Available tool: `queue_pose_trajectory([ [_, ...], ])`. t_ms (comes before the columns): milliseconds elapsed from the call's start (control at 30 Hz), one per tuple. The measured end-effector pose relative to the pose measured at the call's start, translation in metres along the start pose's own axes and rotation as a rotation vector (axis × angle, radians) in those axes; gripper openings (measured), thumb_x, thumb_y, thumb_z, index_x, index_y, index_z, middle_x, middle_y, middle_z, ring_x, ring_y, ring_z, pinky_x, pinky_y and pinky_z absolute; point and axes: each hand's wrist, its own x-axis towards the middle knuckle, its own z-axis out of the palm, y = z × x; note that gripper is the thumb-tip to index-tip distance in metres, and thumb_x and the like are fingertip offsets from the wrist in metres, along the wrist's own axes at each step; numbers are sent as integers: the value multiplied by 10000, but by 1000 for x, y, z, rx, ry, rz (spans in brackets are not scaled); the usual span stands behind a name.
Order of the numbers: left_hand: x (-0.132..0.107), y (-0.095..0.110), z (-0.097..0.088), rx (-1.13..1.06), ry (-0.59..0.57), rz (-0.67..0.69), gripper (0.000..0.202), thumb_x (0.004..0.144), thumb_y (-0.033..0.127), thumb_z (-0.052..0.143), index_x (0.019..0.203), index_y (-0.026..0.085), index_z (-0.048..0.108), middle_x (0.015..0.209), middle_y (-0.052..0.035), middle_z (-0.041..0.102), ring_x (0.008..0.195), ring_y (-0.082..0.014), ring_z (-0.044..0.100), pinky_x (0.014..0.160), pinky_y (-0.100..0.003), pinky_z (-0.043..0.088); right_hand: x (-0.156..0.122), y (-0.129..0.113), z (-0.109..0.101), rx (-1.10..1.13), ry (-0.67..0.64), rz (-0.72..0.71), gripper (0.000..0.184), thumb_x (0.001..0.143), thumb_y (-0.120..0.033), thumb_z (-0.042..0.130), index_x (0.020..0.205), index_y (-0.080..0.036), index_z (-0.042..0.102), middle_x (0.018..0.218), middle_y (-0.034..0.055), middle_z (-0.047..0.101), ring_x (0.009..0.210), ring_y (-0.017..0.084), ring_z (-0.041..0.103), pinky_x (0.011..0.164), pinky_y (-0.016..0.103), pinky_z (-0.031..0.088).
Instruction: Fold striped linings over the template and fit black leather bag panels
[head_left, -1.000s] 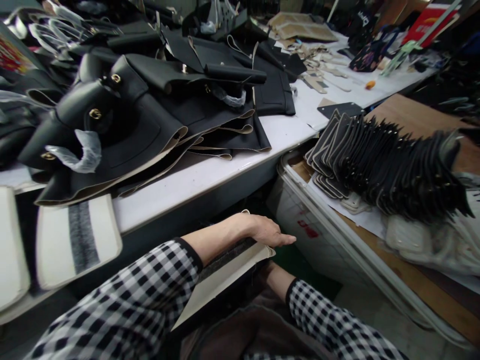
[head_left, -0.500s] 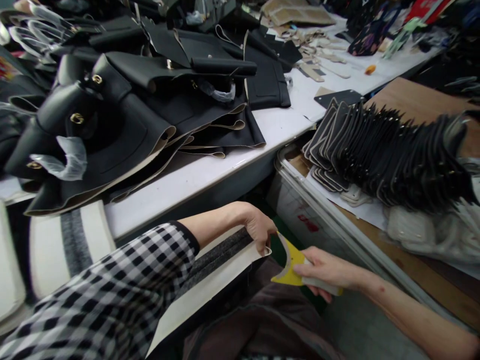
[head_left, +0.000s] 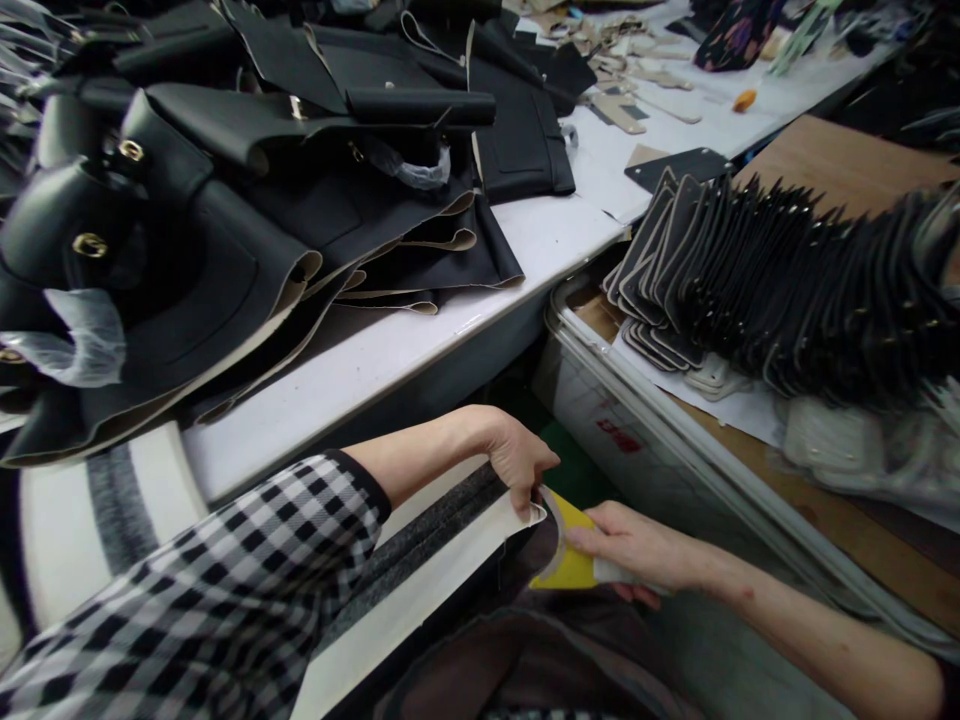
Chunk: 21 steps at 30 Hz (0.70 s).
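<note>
My left hand pinches the far end of a long pale strip-shaped piece, its index finger stretched out past the edge. A dark fuzzy band runs along the piece, and its underside looks black. In my right hand is a yellow scraper with a concave, crescent-like edge and a pale handle. The scraper's upper tip sits right by my left fingertips; whether it touches the piece I cannot tell. The piece lies above my lap, over dark brownish cloth.
Black leather bag parts with plastic-wrapped fittings heap on the white table. A similar pale panel leans at the left. Many black flaps stand in a row on the right, over a clear-sided bin. Scraps lie farther back.
The scraper has shifted a little left and down, closer to the piece's end. My left index finger now points out more. The view has turned slightly, moving the heap left.
</note>
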Motion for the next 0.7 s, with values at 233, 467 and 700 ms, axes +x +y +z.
queue_pose_trajectory([
  [233, -6, 8, 0, 30, 33, -10, 931, 697, 128, 694, 1481, -52, 226, 1293, -191, 611, 1194, -285, 584, 943, -289, 478, 7, -17, 2, -9, -28, 10, 627, 840, -771, 420, 917, -164, 559, 499, -19, 552, 304, 81, 441, 287, 150, 337],
  [467, -4, 4, -1, 23, -11, 15, 875, 754, 214, 650, 1493, -12, 238, 1317, -174, 599, 1199, -272, 580, 960, -303, 470, 10, -15, 6, 46, -23, 24, 596, 862, -744, 420, 907, -166, 559, 484, -19, 551, 297, 89, 448, 280, 155, 349],
  [700, -1, -3, 0, 101, 2, 52, 821, 801, 274, 644, 1485, 4, 279, 1372, -193, 549, 1259, -283, 535, 1004, -321, 448, 14, -9, 18, 115, 22, 32, 604, 866, -743, 412, 884, -159, 562, 485, -4, 572, 309, 106, 483, 280, 163, 359],
])
